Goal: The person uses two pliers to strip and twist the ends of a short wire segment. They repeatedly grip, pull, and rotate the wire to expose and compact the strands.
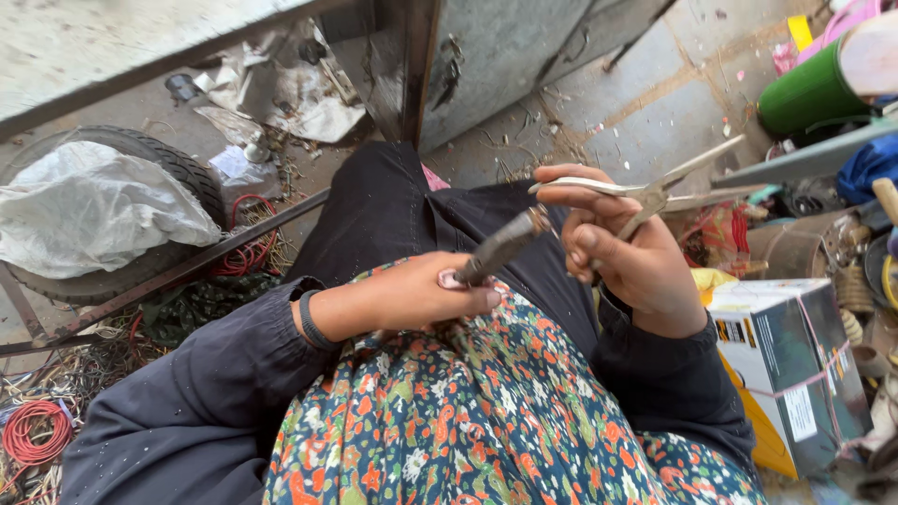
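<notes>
Over the lap, the left hand (pixel 412 299) is closed round a thick cable (pixel 500 246), its sheath seemingly still uncut, while the right hand (pixel 622 252) grips half-open scissors (pixel 655 192).

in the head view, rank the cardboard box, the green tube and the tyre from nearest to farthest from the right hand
1. Cardboard box: just below and to the right of the right hand, which holds scissors.
2. Green tube: up in the top right corner.
3. Tyre: far across on the left, under a white plastic bag.
</notes>
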